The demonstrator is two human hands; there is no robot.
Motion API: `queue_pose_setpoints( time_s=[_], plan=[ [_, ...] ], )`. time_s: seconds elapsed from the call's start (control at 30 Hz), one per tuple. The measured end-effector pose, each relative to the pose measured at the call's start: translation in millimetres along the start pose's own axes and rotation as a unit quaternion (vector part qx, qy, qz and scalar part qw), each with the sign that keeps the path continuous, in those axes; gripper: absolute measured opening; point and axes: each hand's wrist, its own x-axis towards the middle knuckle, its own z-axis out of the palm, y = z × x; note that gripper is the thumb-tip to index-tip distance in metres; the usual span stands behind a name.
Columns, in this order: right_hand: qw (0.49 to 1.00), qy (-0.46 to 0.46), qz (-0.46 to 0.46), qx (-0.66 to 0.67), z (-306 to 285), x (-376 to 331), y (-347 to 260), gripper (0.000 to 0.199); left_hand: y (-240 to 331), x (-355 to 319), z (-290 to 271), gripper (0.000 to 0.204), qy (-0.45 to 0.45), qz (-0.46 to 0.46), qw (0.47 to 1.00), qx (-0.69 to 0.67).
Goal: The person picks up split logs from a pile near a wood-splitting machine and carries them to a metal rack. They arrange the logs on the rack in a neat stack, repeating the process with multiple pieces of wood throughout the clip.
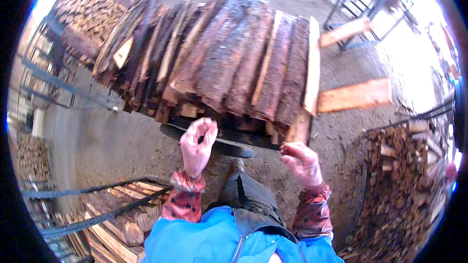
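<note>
A wide stack of bark-covered wood slabs (229, 63) lies before me, ends toward my body. Just off its near edge, my left hand (198, 148) is raised with fingers and thumb curled into a ring. Any thin thing pinched there is too small to make out. My right hand (302, 164) is closed close to the lower end of a pale board (298, 129) at the stack's right side. Something small and dark shows at its fingertips, too blurred to name. Under the stack runs a dark curved rim (234, 149), partly hidden by my left hand.
Split firewood fills a dark metal rack (112, 209) at lower left. Another firewood pile (399, 185) stands at right, and a larger one (90, 9) at far left. Two loose planks (356, 95) (346, 31) stick out right of the stack. Metal frames (360, 0) stand beyond.
</note>
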Motion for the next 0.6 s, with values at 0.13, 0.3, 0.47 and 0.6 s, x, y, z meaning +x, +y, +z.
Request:
queue_pose_setpoints(
  time_s=[0.13, 0.3, 0.47, 0.6],
  plan=[
    [0.989, 0.031, 0.135, 0.051, -7, -104, 74, 0.030, -72, -89, 32, 0.017, -0.103, -0.160, 0.977, 0.100],
    [0.908, 0.134, 0.387, 0.086, 0, -252, 210, 0.031, -202, -172, 33, 0.030, -0.288, -0.281, 0.879, 0.255],
    [0.791, 0.175, 0.582, 0.067, 10, -439, 298, 0.040, -259, -217, 14, 0.026, -0.312, -0.478, 0.792, 0.217],
    [0.730, 0.232, 0.640, 0.067, 35, -535, 300, 0.036, -272, -210, 38, 0.025, -0.356, -0.485, 0.749, 0.279]
  ],
)
